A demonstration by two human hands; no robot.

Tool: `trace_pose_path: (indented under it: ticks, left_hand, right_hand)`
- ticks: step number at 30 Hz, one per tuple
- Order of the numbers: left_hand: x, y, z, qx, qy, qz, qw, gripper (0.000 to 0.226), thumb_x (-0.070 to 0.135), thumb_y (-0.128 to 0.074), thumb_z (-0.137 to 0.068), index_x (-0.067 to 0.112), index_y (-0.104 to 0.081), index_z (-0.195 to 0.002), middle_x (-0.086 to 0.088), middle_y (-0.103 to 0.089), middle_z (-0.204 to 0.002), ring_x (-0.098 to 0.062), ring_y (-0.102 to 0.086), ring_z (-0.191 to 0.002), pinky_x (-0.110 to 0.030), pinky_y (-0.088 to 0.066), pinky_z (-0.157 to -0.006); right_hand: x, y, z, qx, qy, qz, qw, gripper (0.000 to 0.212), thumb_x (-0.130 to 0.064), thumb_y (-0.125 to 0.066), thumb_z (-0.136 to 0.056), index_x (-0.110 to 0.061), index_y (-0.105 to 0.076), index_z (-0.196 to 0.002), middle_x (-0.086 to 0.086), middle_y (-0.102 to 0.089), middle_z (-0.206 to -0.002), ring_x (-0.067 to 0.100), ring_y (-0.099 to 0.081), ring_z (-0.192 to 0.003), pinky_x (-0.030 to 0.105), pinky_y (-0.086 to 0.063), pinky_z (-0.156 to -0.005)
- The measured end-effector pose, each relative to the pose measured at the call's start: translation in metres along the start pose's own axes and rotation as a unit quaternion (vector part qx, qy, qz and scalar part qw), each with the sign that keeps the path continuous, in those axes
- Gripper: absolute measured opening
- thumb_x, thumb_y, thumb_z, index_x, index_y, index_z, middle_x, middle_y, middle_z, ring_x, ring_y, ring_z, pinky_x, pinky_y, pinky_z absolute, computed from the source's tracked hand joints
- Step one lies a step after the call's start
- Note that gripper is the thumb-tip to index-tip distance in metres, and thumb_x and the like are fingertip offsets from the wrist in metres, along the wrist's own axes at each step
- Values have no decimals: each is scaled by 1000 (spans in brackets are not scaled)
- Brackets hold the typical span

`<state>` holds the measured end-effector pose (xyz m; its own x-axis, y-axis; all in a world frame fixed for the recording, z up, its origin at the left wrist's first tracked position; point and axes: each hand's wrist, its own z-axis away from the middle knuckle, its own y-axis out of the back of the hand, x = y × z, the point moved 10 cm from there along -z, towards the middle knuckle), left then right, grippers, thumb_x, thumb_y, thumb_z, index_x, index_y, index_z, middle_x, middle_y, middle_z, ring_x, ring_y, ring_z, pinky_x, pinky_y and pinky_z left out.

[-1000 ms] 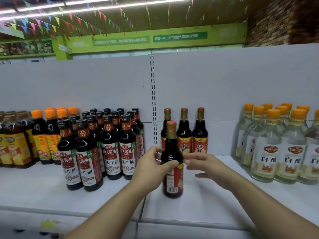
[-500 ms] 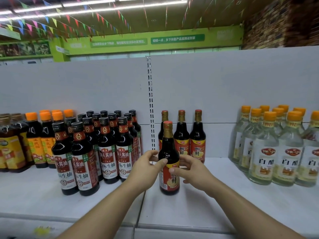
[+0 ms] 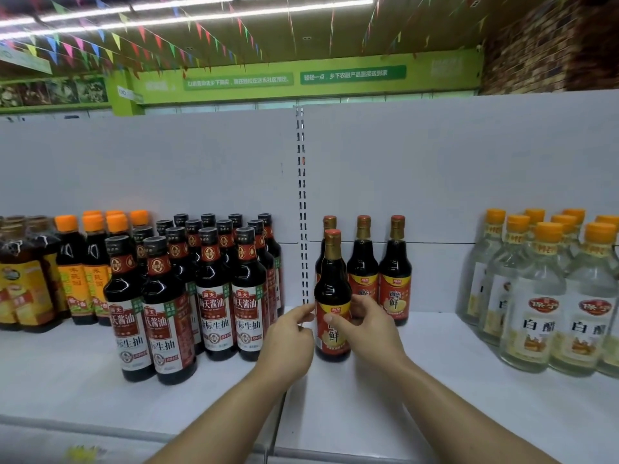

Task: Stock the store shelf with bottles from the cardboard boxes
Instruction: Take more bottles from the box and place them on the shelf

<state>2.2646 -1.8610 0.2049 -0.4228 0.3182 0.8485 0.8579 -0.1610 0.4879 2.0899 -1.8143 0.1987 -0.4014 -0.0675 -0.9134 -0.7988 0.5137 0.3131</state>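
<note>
The dark bottle [image 3: 332, 293] stands upright on the white shelf [image 3: 368, 413], between both hands. The right hand [image 3: 370, 333] grips it, thumb across the label, fingers [image 3: 360, 304] curled round its right side. The left hand [image 3: 288, 341] holds nothing: its fingers are loosely curled, the index tip at the bottle's left edge. Just behind the fingers stand three matching bottles [image 3: 395, 272]. Black-capped bottles [image 3: 214, 296] crowd near on the left. To the right, bare shelf reaches the clear bottles [image 3: 536, 306]. More bare shelf lies toward the front edge.

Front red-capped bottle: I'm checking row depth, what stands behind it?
Behind the front bottle stands a second bottle: only its cap and shoulder show; its label is hidden.
</note>
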Motion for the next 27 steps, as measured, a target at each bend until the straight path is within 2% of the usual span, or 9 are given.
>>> trace_pose_path:
  ticks: [3, 8, 11, 15, 20, 27]
  left_hand:
    - [-5, -2, -1, 0, 6, 3, 1000, 56, 2, -45, -101, 29, -54, -150, 9, -61, -142, -9, -55, -122, -16, -40, -83]
    - [-14, -3, -2, -3, 15, -3, 1000, 55, 5, -50, -102, 27, -50, -152, 8, -59, -146, -8, -58, -113, -9, -38, -70]
    - [-15, -2, 0, -8, 13, -10, 1000, 53, 10, -54, -103, 26, -50, -153, 6, -59, -145, -6, -62, -105, -19, -44, -84]
    - [-18, -2, 2, -18, 7, -29, 999, 48, 13, -56, -102, 24, -54, -149, 6, -61, -142, -11, -59, -120, -27, -45, -97]
    - [-23, -2, 6, -25, 4, -58, 998, 43, 14, -56, -100, 24, -59, -142, 11, -63, -131, -8, -59, -114, -22, -43, -93]
    - [-30, 2, 15, -31, 12, -72, 997, 39, 18, -59, -100, 25, -61, -138, 8, -64, -130, -11, -61, -113, -30, -49, -101]
  right_hand:
    - [-2, -4, -4, 10, 2, 18, 1000, 58, -48, -82, -83, -31, -57, -132, -12, -69, -125, 13, -67, -114, 44, -57, -99]
    - [-6, -6, -10, 24, 3, 52, 998, 63, -49, -79, -86, -25, -54, -139, -9, -67, -129, 16, -65, -117, 42, -56, -100]
    - [-6, -8, -15, 29, 3, 56, 998, 65, -49, -78, -87, -23, -52, -142, -7, -66, -132, 16, -64, -118, 40, -56, -100]
    - [-5, -8, -19, 34, -8, 61, 998, 66, -49, -77, -88, -23, -51, -143, -5, -64, -134, 20, -63, -122, 45, -54, -103]
    - [-3, -10, -23, 39, -20, 61, 997, 65, -50, -78, -86, -25, -52, -140, -6, -66, -132, 21, -64, -121, 49, -54, -103]
    - [-6, -11, -23, 42, -25, 61, 997, 61, -48, -76, -89, -26, -52, -140, -6, -66, -132, 22, -64, -122, 50, -53, -104]
